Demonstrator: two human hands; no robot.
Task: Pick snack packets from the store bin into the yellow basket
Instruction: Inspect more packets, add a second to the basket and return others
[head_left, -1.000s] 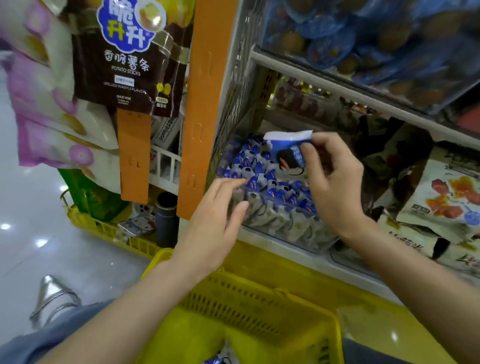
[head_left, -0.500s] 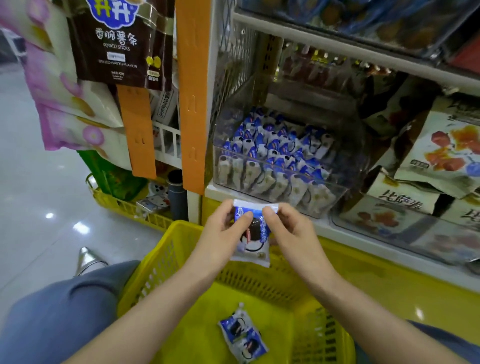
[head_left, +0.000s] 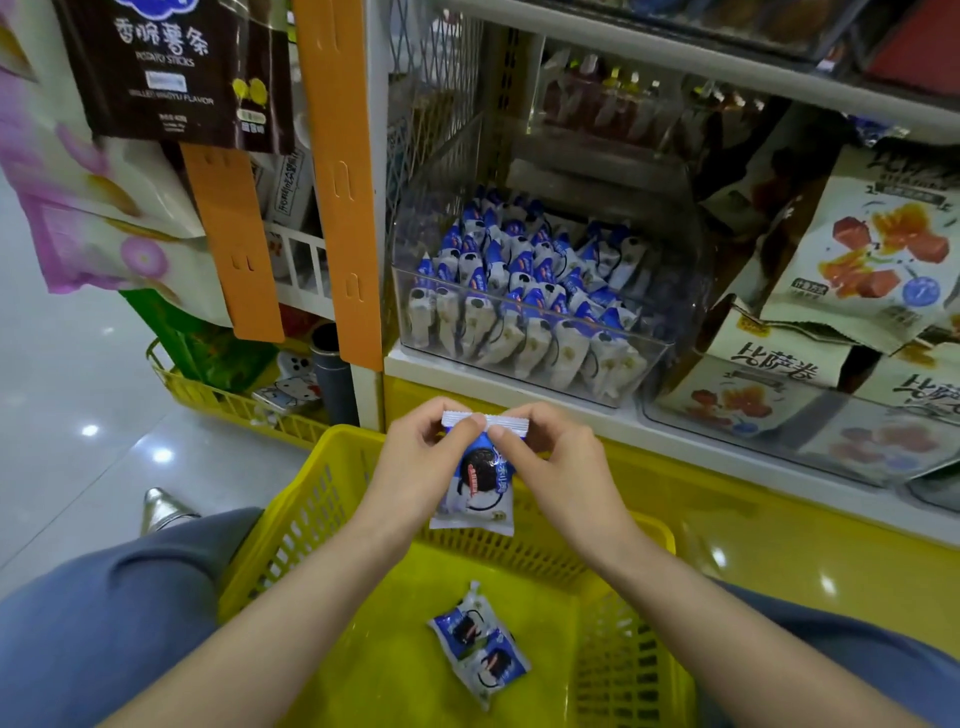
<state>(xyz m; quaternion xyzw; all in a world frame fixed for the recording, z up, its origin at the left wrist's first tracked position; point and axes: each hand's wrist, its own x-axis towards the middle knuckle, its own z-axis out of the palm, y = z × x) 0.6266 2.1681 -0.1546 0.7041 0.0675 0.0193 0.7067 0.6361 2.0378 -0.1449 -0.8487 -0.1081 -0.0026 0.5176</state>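
Both hands, the left hand (head_left: 415, 467) and right hand (head_left: 556, 467), are pinched on the top seal of one snack packet (head_left: 475, 483), held over the yellow basket (head_left: 332, 499). Two packets (head_left: 478, 644) are already lain inside. If released off-centre, it could be dropped past the far rim.

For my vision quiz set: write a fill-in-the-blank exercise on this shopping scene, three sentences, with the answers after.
The left hand and right hand both pinch the ____ edge of one snack packet.
It hangs above the ____ basket.
____ more packets lie inside the basket.
Missing words: top; yellow; two.
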